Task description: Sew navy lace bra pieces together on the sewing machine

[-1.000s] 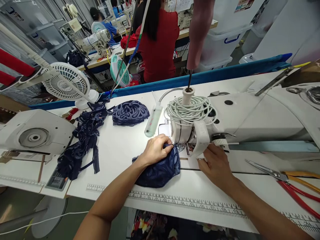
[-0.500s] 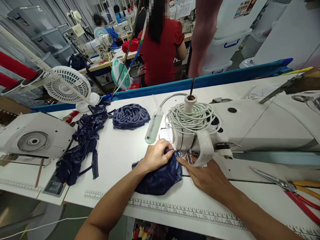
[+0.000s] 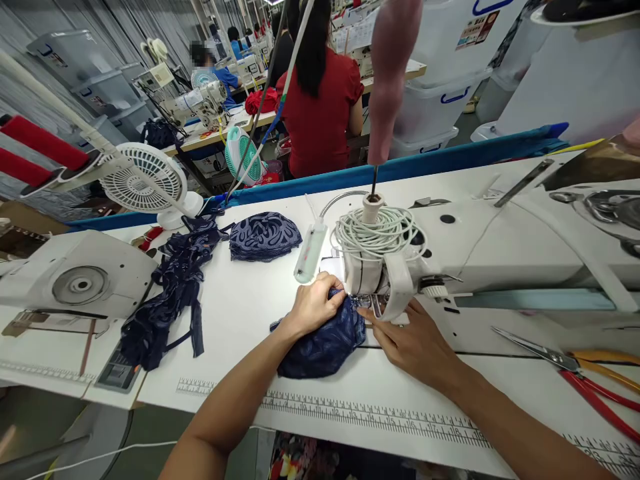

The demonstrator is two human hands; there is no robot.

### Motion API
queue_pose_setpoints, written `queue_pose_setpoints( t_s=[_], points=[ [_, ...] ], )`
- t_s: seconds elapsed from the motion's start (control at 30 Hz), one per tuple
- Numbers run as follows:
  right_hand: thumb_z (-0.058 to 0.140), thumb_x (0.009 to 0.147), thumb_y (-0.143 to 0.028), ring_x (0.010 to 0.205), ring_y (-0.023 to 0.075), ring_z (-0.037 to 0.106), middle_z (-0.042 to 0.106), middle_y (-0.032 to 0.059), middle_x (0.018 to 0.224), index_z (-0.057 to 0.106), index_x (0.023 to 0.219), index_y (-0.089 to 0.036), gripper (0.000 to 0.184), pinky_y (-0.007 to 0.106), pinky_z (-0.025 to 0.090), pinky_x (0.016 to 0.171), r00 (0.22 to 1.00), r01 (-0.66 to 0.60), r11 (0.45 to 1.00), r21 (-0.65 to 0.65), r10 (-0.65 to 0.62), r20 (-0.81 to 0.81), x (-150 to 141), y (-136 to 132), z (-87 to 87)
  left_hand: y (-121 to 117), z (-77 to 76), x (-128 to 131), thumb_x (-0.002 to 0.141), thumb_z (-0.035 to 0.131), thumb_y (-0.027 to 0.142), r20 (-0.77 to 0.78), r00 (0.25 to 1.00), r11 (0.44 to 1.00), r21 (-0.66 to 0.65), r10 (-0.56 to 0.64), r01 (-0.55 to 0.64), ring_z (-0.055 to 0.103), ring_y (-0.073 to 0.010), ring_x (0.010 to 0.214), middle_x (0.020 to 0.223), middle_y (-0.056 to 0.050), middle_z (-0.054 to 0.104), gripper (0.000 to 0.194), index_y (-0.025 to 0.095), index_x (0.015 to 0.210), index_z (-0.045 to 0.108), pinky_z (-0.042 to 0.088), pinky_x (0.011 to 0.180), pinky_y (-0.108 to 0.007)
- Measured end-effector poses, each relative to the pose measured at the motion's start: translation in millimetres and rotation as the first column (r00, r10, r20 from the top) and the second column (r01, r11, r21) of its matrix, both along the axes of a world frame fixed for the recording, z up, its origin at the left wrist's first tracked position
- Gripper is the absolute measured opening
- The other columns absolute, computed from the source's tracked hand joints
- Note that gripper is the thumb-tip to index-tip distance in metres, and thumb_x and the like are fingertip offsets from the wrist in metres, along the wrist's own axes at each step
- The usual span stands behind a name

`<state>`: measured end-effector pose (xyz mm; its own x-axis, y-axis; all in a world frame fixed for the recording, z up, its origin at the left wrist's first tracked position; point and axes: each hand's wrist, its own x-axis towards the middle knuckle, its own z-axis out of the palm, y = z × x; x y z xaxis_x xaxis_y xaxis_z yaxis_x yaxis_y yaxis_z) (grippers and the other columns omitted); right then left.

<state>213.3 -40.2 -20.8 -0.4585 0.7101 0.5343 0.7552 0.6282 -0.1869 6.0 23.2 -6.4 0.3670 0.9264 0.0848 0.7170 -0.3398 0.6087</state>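
Observation:
A navy bra cup (image 3: 325,343) of sheer patterned fabric lies on the white table, its upper edge at the presser foot (image 3: 361,301) of a white sewing machine (image 3: 363,275). My left hand (image 3: 318,303) pinches that edge between thumb and fingers, just left of the foot. To the right of the foot, my right hand (image 3: 415,340) rests on the machine bed with fingers stretched out, a fingertip touching the fabric's edge. A white curved guard on the machine hides part of the right fingers. Coiled pale cord (image 3: 377,230) sits on the machine head.
Scissors (image 3: 555,357) with red and orange handles lie at right. Stacked navy lace cups (image 3: 265,237) and a heap of navy strapped pieces (image 3: 170,293) lie left. A small lamp (image 3: 311,253), a white fan (image 3: 145,177) and a printed ruler (image 3: 360,410) are nearby. A person in red (image 3: 320,113) sits beyond.
The view has shifted slightly. Both hands stay at the presser foot, and the bra cup's lower edge sits a little higher and farther right. The left hand keeps its pinch.

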Motion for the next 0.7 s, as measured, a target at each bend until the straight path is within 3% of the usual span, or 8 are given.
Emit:
queue_pose_setpoints(
  t_s=[0.13,0.27,0.37,0.43,0.5,0.6,0.7],
  points=[
    [0.05,0.091,-0.011,0.063,0.015,0.05,0.055,0.0013,0.062,0.073,0.082,-0.021,0.027,0.034,0.043,0.073,0.999,-0.013,0.997,0.071,0.015,-0.035,-1,1,2.2,-10,7.0,-10,0.087,0.059,0.024,0.048,0.999,0.999,0.032,-0.002,0.001,0.059,-0.0166,0.08,0.084,-0.001,0.062,0.01,0.019,0.079,0.061,0.045,0.074,-0.026],
    [0.05,0.093,-0.014,0.063,0.0158,0.052,0.058,0.0028,0.063,0.073,0.097,-0.016,0.024,0.033,0.042,0.068,0.998,-0.038,0.988,0.149,0.045,-0.044,4,5,-7.6,-38,22.9,-26,0.09,0.059,0.024,0.162,0.987,0.997,0.072,-0.003,-0.009,0.059,-0.0151,0.082,0.084,-0.001,0.06,0.011,0.019,0.081,0.06,0.045,0.076,-0.026],
    [0.05,0.094,-0.018,0.065,0.0166,0.055,0.062,0.0039,0.068,0.072,0.103,-0.019,0.024,0.032,0.044,0.066,0.992,-0.055,0.99,0.129,0.069,-0.106,5,4,-6.6,-61,31.5,-33,0.09,0.059,0.023,0.287,0.958,0.994,0.091,0.029,-0.057,0.057,-0.0154,0.081,0.084,-0.001,0.059,0.01,0.019,0.081,0.06,0.044,0.075,-0.026],
    [0.051,0.094,-0.021,0.067,0.0163,0.057,0.065,0.0037,0.074,0.069,0.105,-0.023,0.022,0.031,0.046,0.065,0.97,-0.072,0.996,0.057,0.084,-0.229,0,-6,5.6,-73,36.2,-34,0.09,0.059,0.023,0.337,0.939,0.992,0.086,0.061,-0.095,0.057,-0.0154,0.081,0.084,-0.001,0.059,0.009,0.019,0.081,0.06,0.043,0.074,-0.026],
    [0.052,0.094,-0.021,0.068,0.015,0.059,0.066,0.0028,0.079,0.066,0.107,-0.024,0.019,0.028,0.046,0.062,0.923,-0.172,0.982,-0.075,0.134,-0.36,-11,-23,25.6,-84,42.3,-31,0.09,0.059,0.022,0.389,0.914,0.984,0.075,0.118,-0.159,0.055,-0.0149,0.08,0.083,-0.001,0.058,0.01,0.019,0.081,0.059,0.042,0.075,-0.026],
    [0.049,0.096,-0.024,0.065,0.0134,0.057,0.063,0.0012,0.077,0.062,0.102,-0.025,0.015,0.026,0.046,0.059,0.859,-0.352,0.88,-0.319,0.168,-0.483,-35,-53,56.4,-100,55.6,-18,0.09,0.059,0.025,0.523,0.81,0.953,-0.011,0.264,-0.304,0.053,-0.0142,0.081,0.083,0.0,0.056,0.01,0.019,0.082,0.059,0.042,0.075,-0.026],
    [0.05,0.096,-0.034,0.066,0.0137,0.057,0.062,0.001,0.078,0.058,0.093,-0.024,0.013,0.025,0.047,0.058,0.819,-0.359,0.792,-0.494,0.013,-0.574,-56,-74,71.3,-122,68.9,2,0.091,0.059,0.032,0.677,0.642,0.932,-0.233,0.359,-0.276,0.052,-0.0141,0.082,0.085,-0.001,0.055,0.013,0.019,0.089,0.059,0.043,0.076,-0.025]
  ],
)
